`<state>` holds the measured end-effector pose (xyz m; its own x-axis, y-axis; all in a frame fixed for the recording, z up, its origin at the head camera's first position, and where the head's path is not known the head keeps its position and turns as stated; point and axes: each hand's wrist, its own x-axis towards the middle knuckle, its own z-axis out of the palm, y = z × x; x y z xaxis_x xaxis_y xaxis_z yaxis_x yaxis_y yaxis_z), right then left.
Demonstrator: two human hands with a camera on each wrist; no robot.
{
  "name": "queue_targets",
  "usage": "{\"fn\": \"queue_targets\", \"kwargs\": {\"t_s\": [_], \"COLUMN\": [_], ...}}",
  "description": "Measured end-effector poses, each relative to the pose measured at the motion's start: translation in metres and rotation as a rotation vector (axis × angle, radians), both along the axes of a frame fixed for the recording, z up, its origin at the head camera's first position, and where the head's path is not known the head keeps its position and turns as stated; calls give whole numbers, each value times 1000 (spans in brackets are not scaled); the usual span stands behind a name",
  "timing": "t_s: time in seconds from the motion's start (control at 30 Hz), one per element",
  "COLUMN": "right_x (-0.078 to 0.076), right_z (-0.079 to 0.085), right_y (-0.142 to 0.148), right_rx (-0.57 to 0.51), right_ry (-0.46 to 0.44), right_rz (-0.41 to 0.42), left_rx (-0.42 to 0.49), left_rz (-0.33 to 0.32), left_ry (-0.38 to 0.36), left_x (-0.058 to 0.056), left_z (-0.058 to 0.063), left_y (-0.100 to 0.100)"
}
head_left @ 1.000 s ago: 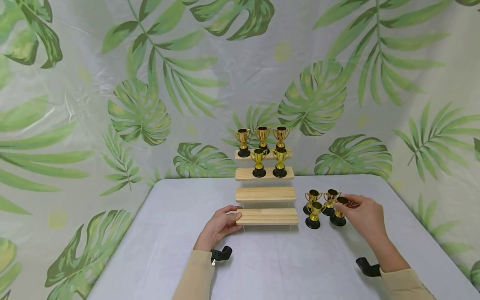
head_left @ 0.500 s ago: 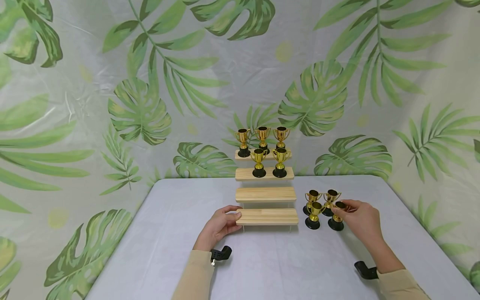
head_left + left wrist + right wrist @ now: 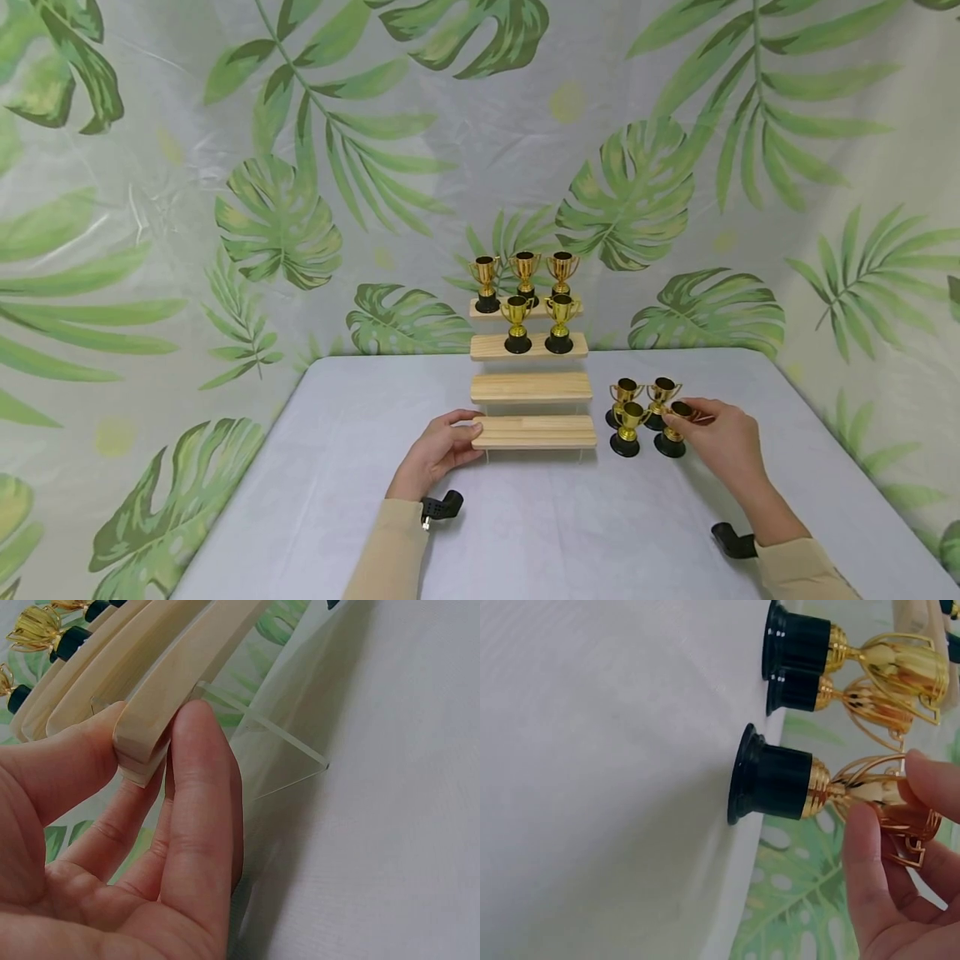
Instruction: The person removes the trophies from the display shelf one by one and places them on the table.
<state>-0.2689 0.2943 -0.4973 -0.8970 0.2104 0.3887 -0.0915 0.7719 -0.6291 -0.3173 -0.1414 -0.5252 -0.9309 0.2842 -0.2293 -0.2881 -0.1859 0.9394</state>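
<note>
My left hand (image 3: 441, 451) pinches the left end of the lowest wooden shelf (image 3: 534, 431), thumb on top and fingers underneath, as the left wrist view shows. At the right, my right hand (image 3: 726, 439) pinches a gold trophy cup with a black base (image 3: 780, 780) by its cup. That trophy is upright at the front right of a small group. Beside it stand a front-left trophy (image 3: 627, 429), a back-left trophy (image 3: 619, 403) and a back-right trophy (image 3: 662, 400). The two upper steps of the stand carry several like trophies, including a front one (image 3: 559, 323).
The stepped stand has a bare third shelf (image 3: 531, 387) and thin clear legs. It stands on a white-covered table (image 3: 337, 467). A leaf-patterned curtain (image 3: 420, 183) hangs behind the table. A black wrist mount (image 3: 444, 506) sits on the left wrist.
My right hand has shifted slightly left and toward the front with its trophy, then stayed nearly still. The left hand keeps its place on the shelf.
</note>
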Motion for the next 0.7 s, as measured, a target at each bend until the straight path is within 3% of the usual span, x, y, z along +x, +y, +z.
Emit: {"fn": "queue_targets", "kwargs": {"t_s": [0.47,0.7], "right_x": [-2,-4], "right_z": [-9,-8], "right_y": [5,11], "right_rx": [26,24], "right_ry": [42,32], "right_rz": [51,81], "left_rx": [21,-3], "left_rz": [16,0], "left_ry": [-37,-6], "left_x": [-1,-2], "left_z": [0,0], "left_y": [0,2]}}
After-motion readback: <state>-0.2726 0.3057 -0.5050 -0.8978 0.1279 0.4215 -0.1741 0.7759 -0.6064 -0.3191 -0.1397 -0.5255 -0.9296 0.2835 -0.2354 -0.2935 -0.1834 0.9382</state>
